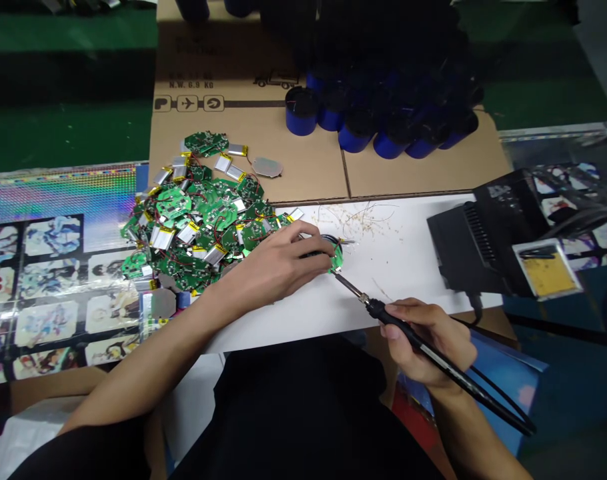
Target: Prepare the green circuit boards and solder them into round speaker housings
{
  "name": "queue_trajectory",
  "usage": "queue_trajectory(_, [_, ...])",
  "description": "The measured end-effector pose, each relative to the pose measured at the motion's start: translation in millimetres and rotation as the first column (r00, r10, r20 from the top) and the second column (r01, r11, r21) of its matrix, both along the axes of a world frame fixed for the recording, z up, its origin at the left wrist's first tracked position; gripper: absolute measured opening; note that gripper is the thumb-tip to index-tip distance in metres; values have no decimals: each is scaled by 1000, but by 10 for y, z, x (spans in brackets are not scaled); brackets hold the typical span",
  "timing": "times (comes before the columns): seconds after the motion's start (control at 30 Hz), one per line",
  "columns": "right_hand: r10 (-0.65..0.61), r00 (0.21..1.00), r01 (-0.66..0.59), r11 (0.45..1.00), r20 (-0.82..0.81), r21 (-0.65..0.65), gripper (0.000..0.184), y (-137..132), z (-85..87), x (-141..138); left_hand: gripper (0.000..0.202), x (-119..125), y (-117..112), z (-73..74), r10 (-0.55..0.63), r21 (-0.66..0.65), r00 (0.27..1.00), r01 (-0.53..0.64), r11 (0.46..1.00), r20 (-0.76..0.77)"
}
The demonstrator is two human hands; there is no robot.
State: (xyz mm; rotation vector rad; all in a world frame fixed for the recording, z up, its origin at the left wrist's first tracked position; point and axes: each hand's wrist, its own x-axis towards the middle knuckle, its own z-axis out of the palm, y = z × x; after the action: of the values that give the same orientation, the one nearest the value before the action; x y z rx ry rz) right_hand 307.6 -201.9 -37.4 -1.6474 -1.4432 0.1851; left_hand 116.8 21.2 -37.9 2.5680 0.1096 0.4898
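Observation:
My right hand (426,340) is closed round the black handle of a soldering iron (378,308). The iron's metal tip points up and left and meets the near edge of a green circuit board (337,259). My left hand (296,259) reaches over from the left with its fingers curled onto that board, covering most of it. Dark wire shows just beyond the fingertips. Left of that hand lies a heap of green circuit boards (218,207), with silver battery packs (162,237) and thin red and black wires among them.
Several blue cups (301,117) stand on the cardboard (223,120) at the back. A black soldering station (463,247) and a tray with a yellow sponge (546,270) sit at the right. Wire scraps (366,220) litter the white sheet (413,233). The iron's cord trails right.

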Motion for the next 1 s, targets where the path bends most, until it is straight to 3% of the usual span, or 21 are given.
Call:
queue_trajectory(0.5, [9, 998, -11, 999, 55, 40, 27, 35, 25, 13, 18, 2, -2, 13, -14, 14, 1000, 14, 1000, -18])
queue_trajectory(0.6, [59, 998, -60, 998, 22, 34, 27, 46, 29, 22, 19, 3, -4, 9, -9, 21, 1000, 9, 1000, -22])
queue_trajectory(0.73, [22, 999, -22, 1000, -28, 0, 27, 30, 18, 21, 18, 5, -5, 13, -6, 27, 1000, 6, 1000, -22])
queue_trajectory(1.0, [63, 997, -60, 997, -44, 57, 31, 11, -11, 28, 15, 9, -1, 4, -14, 17, 1000, 14, 1000, 26])
